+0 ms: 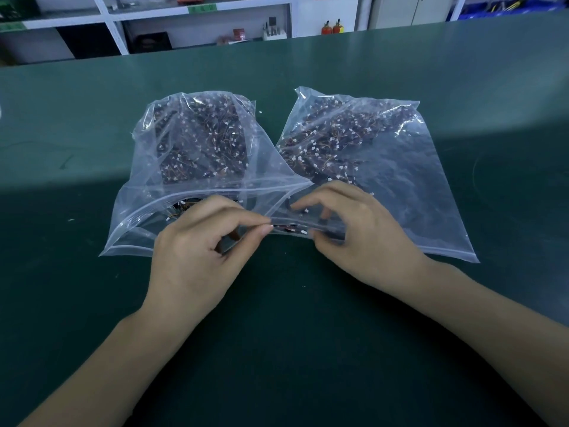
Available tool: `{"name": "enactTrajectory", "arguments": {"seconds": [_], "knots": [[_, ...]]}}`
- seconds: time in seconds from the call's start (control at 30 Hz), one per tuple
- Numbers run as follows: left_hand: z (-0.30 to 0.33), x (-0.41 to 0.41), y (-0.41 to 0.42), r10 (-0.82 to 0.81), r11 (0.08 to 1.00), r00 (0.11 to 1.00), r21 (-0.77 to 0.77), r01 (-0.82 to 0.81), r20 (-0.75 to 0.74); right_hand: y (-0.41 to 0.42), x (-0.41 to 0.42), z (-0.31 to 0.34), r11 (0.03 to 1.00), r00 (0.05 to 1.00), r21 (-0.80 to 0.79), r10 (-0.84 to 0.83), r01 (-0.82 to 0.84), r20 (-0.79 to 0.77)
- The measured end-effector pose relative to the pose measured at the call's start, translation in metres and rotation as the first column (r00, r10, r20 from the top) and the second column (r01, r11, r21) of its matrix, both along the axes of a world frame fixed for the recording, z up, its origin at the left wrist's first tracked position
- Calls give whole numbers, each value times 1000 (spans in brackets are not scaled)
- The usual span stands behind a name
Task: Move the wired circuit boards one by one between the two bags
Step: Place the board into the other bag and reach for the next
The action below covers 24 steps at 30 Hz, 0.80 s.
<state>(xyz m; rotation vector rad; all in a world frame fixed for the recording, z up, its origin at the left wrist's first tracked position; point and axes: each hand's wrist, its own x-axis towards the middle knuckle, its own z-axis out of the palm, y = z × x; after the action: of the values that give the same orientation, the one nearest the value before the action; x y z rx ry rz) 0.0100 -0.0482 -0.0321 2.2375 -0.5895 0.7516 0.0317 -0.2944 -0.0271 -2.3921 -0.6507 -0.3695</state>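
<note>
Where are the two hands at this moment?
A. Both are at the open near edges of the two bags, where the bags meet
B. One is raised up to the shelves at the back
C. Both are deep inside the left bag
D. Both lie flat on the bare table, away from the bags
A: the left hand pinches the near edge of the left bag, and the right hand curls its fingers at the mouth of the right bag, just beside it.

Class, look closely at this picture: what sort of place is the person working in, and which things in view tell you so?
Probably an electronics assembly workshop or factory. Two clear zip bags packed with small wired circuit boards lie on a green work mat, and white storage shelving stands behind the bench.
</note>
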Motion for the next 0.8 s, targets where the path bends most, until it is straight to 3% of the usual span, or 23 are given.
{"name": "enactTrajectory", "arguments": {"seconds": [0.23,0.47,0.6,0.7,0.8], "knots": [[1,2,-3,44,985,994,161,-60,98,0,-4,6,992,993,121,-44,31,108],[5,11,-6,149,908,958,349,-231,247,0,-6,8,993,995,118,-24,12,99],[0,12,-8,112,854,960,469,-225,257,2,-7,8,995,997,104,-19,12,71],[-1,10,-10,84,873,972,453,-179,221,2,-7,7,995,998,103,-16,10,62],[1,7,-11,128,932,987,329,-154,97,1,-7,7,994,998,106,-19,13,58]]}}
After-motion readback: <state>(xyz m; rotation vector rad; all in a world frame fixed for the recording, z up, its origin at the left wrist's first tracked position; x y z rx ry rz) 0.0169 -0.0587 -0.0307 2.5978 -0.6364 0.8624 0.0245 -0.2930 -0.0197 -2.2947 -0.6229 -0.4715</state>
